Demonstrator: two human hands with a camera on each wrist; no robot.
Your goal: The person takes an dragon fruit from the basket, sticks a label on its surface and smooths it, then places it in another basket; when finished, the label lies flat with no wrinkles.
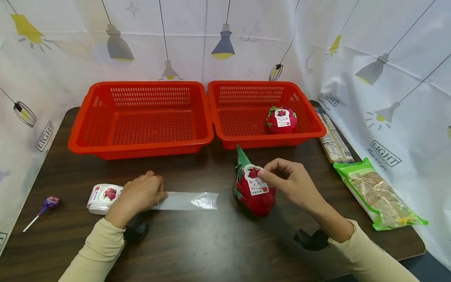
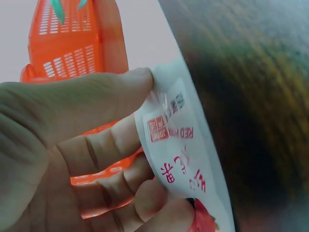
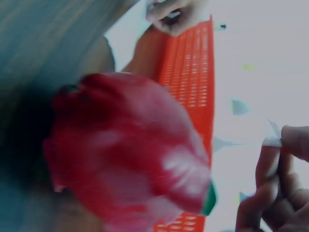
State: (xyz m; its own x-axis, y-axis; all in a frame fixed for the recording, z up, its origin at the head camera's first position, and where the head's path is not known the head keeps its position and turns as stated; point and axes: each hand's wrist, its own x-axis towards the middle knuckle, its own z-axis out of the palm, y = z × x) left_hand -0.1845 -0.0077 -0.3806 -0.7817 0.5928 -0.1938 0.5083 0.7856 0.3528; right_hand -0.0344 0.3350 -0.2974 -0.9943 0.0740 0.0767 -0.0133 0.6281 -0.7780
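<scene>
My right hand (image 1: 290,183) pinches a white dragon fruit label (image 1: 257,186) by its edge between thumb and index finger. In the head view the label overlaps a red dragon fruit (image 1: 261,206) on the table; in the right wrist view the pinched label (image 3: 273,140) appears off to one side of the fruit (image 3: 130,150). My left hand (image 1: 139,194) grips the strip of a label roll (image 1: 102,199), its thumb pressing the printed backing (image 2: 181,140). The strip's bare end (image 1: 197,201) lies toward the fruit.
Two red plastic baskets stand at the back, a left one (image 1: 141,148) and a right one (image 1: 267,138) containing a labelled dragon fruit (image 1: 287,127). A lollipop (image 1: 48,203) lies far left. On the right are a long package (image 1: 334,139) and a green-edged bag (image 1: 382,196).
</scene>
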